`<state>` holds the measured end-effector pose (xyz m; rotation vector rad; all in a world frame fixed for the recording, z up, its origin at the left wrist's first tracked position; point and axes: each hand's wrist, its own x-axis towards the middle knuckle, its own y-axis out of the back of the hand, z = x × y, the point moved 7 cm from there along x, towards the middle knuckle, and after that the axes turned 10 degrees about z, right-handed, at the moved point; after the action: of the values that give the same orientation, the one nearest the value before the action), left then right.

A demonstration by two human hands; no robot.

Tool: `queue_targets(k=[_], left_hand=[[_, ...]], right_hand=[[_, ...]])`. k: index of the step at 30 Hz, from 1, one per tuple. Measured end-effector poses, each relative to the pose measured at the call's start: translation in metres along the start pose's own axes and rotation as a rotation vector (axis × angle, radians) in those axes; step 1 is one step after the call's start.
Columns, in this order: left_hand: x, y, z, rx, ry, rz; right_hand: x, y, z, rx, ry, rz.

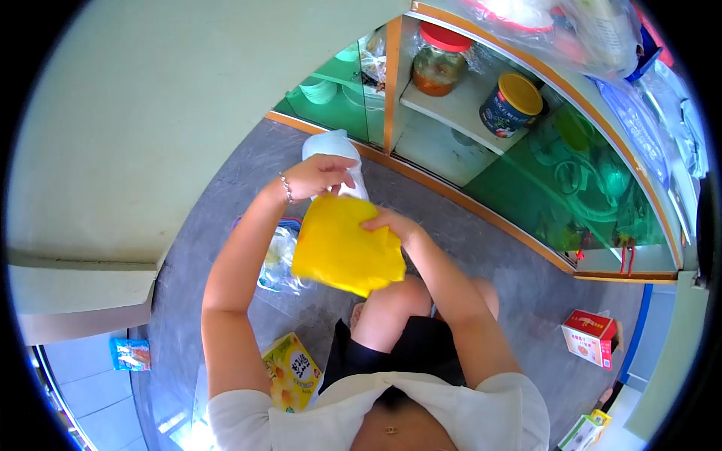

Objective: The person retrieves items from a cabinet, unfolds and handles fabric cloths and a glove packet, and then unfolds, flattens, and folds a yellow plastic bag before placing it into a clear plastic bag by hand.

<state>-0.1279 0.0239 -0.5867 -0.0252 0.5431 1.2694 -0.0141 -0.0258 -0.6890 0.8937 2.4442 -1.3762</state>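
A bright yellow bag or folded sheet (pixel 346 244) hangs between my hands above the grey floor, partly blurred at its lower edge. My left hand (pixel 322 178), with a bracelet at the wrist, is at its top edge, fingers bent and closed on it. My right hand (pixel 391 224) grips its right side, thumb lying over the yellow surface. Just behind my left hand stands a white plastic bag (pixel 331 143). Clear plastic packaging (pixel 280 263) lies on the floor left of the yellow item, partly covered by it.
A yellow box (pixel 292 373) lies by my left elbow. Ahead, a glass-fronted cabinet (pixel 451 174) holds a red-lidded jar (pixel 440 64) and a yellow-lidded can (pixel 511 105). A red-and-white box (pixel 592 338) sits at right, a blue packet (pixel 130 354) at far left.
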Motion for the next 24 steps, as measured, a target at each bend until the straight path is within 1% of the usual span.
queue_targets(k=[1, 2, 5, 7, 9, 10, 11, 13, 16, 17, 18, 20, 21, 23, 24], left_hand=[[0.001, 0.005, 0.002, 0.042, -0.009, 0.008], [-0.001, 0.012, 0.011, 0.194, -0.12, 0.035], [-0.013, 0.019, 0.028, 0.159, -0.019, 0.006], [-0.02, 0.016, 0.037, 0.14, -0.003, -0.031], [-0.023, 0.007, 0.05, 0.116, -0.008, -0.038], [-0.021, 0.001, 0.051, 0.119, -0.03, -0.095], [-0.02, -0.003, 0.057, 0.107, -0.06, -0.097], [-0.022, -0.012, 0.074, 0.087, -0.116, -0.108], [-0.028, -0.014, 0.082, 0.18, -0.054, -0.06], [-0.028, -0.013, 0.082, 0.222, -0.036, -0.032], [-0.027, -0.009, 0.079, 0.178, -0.017, -0.003], [-0.024, 0.002, 0.068, 0.087, 0.02, 0.055], [-0.024, 0.003, 0.07, 0.044, -0.004, 0.09], [-0.023, 0.004, 0.078, -0.04, -0.06, 0.164], [-0.021, 0.0, 0.082, -0.025, -0.087, 0.148]], right_hand=[[0.003, 0.009, -0.006, 0.059, 0.048, 0.02], [0.005, 0.027, -0.006, 0.096, 0.057, 0.068], [0.01, 0.083, 0.002, 0.226, 0.024, 0.298], [0.0, 0.071, -0.01, 0.442, 0.112, 0.235], [-0.014, 0.027, -0.03, 0.624, 0.212, -0.065], [-0.016, 0.009, -0.035, 0.57, 0.186, -0.082], [0.004, 0.011, -0.03, 0.64, 0.149, -0.015], [0.013, 0.003, -0.043, 0.44, 0.415, 0.008], [0.017, 0.029, -0.061, 0.011, 0.793, 0.5], [0.017, 0.039, -0.071, -0.287, 0.977, 0.671], [0.014, 0.039, -0.081, -0.598, 1.146, 0.838], [0.025, 0.051, -0.068, -1.063, 0.956, 1.067], [0.026, 0.051, -0.065, -1.294, 0.848, 1.156], [0.031, 0.045, -0.063, -1.463, 0.823, 1.111], [0.03, 0.035, -0.066, -1.516, 0.605, 1.048]])
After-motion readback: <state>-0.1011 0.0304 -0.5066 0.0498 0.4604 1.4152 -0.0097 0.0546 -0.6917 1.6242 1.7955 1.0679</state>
